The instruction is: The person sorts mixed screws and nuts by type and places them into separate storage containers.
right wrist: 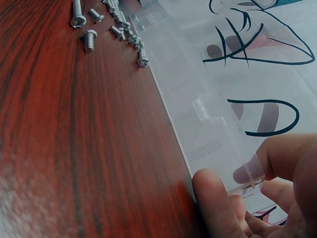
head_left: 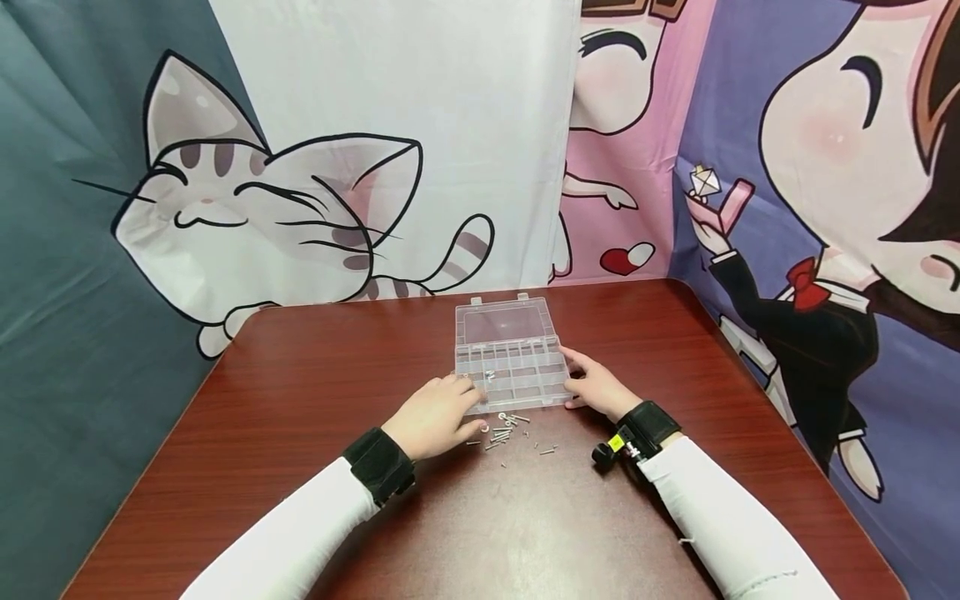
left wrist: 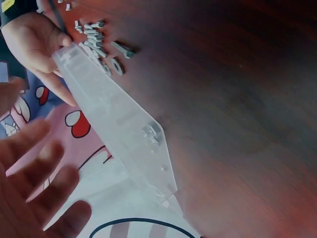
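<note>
Compartment box (head_left: 517, 360), seemingly barely filled: few fittings (head_left: 490, 375) inside, screws (head_left: 500, 435) loose nearside; left hand (head_left: 433, 417) loosely spread, empty; right hand (head_left: 597, 388) gripping box's right end.

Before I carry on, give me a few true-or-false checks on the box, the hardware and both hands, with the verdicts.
1. The clear box has its lid open. True.
2. Every compartment of the box is empty. False: small metal parts lie inside, toward its left side.
3. The right hand grips the box at its right end. True.
4. The left hand is clenched in a fist. False: its fingers are extended and spread.
5. Loose screws lie on the table, on the person's side of the box. True.
6. The box stands on its end. False: it lies flat on the table.
</note>
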Available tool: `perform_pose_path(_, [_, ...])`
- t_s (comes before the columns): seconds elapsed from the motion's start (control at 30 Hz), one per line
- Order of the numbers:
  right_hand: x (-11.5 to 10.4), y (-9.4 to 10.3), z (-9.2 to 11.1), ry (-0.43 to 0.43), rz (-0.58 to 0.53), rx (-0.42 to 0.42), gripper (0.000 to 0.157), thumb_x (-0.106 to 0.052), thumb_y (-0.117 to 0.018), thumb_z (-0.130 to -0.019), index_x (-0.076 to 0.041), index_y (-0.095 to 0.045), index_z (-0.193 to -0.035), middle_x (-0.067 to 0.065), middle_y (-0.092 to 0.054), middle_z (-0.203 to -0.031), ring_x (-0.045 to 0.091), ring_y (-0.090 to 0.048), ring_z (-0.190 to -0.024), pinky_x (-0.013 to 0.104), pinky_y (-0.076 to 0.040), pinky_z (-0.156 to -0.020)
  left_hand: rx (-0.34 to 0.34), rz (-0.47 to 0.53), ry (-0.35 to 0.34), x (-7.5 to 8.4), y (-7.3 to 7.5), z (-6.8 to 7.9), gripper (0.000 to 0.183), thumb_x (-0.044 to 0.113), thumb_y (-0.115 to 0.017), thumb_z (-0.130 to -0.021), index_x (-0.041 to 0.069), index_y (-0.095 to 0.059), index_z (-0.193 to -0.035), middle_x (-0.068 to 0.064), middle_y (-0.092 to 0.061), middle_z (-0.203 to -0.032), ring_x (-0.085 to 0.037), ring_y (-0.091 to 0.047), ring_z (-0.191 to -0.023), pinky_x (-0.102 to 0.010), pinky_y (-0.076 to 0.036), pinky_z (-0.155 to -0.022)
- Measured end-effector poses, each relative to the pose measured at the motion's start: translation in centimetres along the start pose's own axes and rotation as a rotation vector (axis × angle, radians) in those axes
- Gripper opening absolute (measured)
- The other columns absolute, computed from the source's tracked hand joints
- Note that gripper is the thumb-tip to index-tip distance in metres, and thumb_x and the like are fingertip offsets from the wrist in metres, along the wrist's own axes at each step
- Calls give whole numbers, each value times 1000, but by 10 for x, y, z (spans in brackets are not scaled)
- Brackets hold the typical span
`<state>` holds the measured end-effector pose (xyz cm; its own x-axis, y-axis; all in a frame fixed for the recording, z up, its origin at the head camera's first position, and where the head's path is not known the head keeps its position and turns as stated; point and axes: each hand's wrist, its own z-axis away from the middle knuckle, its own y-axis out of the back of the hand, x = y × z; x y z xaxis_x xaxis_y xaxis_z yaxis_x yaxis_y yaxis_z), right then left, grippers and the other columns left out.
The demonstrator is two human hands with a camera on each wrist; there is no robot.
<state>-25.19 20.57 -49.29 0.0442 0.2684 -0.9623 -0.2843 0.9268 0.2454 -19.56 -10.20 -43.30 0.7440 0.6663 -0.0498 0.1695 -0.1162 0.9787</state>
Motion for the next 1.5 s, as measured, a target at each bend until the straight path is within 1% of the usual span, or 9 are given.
perform_pose_path(0.1, [-1, 1, 0, -1, -1, 2, 78, 8, -50, -85, -11, -28, -156, 27, -40, -128, 25, -59, -82, 35, -58, -66, -16, -8, -22, 2, 1, 3, 8, 29, -68, -89, 21, -68, -90, 9, -60, -83, -12, -59, -77, -34, -50, -70])
perform_pose_path(0.2, [-1, 1, 0, 5, -5, 3, 78, 8, -50, -84, -11, -28, -156, 27, -40, -127, 25, -59, -81, 35, -58, -66, -49, 10, -28, 4, -2, 6, 11, 22, -70, -86, 23, -63, -77, 12, -54, -71, -8, -53, -65, -30, -47, -61])
perform_pose_path(0.37, [-1, 0, 0, 5, -8, 7, 77, 8, -51, -85, -11, -28, -156, 27, -40, -127, 24, -59, -81, 35, -58, -66, -85, -19, -19, 6, -10, 9, 20, 26, -77, -81, 24, -59, -72, 12, -53, -67, -10, -55, -63, -31, -46, -57])
perform_pose_path(0.57, [1, -1, -2, 4, -3, -12, 76, 8, -50, -86, -5, -25, -156, 28, -40, -125, 25, -58, -84, 38, -58, -65, -125, -61, -7, 9, -17, 9, 19, 26, -79, -78, 26, -63, -70, 10, -59, -68, -14, -61, -65, -36, -48, -57])
perform_pose_path(0.73, [2, -1, -2, 7, -8, -11, 76, 9, -50, -85, -4, -25, -156, 29, -41, -125, 26, -58, -85, 40, -58, -65, -110, -74, -16, 11, -18, 6, 26, 20, -77, -77, 25, -56, -63, 10, -53, -60, -11, -55, -57, -35, -47, -53])
perform_pose_path(0.83, [2, 0, -2, 7, -13, -3, 76, 8, -51, -86, -8, -26, -156, 28, -41, -127, 25, -59, -85, 37, -58, -65, -107, -88, -18, 13, -18, 4, 33, 17, -75, -78, 24, -49, -59, 9, -47, -56, -10, -49, -53, -35, -46, -50])
perform_pose_path(1.17, [2, -1, 0, -3, -14, -5, 76, 7, -51, -86, -10, -27, -156, 27, -40, -128, 27, -58, -87, 36, -58, -65, -144, -16, -20, 15, -19, 1, 28, 15, -73, -76, 24, -51, -61, 12, -43, -57, -8, -44, -52, -32, -44, -50])
perform_pose_path(1.27, [2, -1, 1, -2, -20, -6, 76, 7, -51, -86, -10, -27, -156, 27, -40, -128, 27, -58, -88, 36, -58, -65, -134, -8, -20, 15, -18, 0, 27, 14, -72, -77, 22, -51, -63, 10, -46, -58, -10, -46, -53, -33, -44, -51])
perform_pose_path(1.5, [-16, -1, 10, -1, -7, -19, 74, 10, -49, -85, -2, -26, -155, 30, -41, -125, 27, -58, -86, 41, -58, -69, -65, -13, -35, 14, -14, -5, 7, 15, -71, -82, 21, -68, -78, 7, -59, -71, -13, -59, -65, -32, -49, -58])
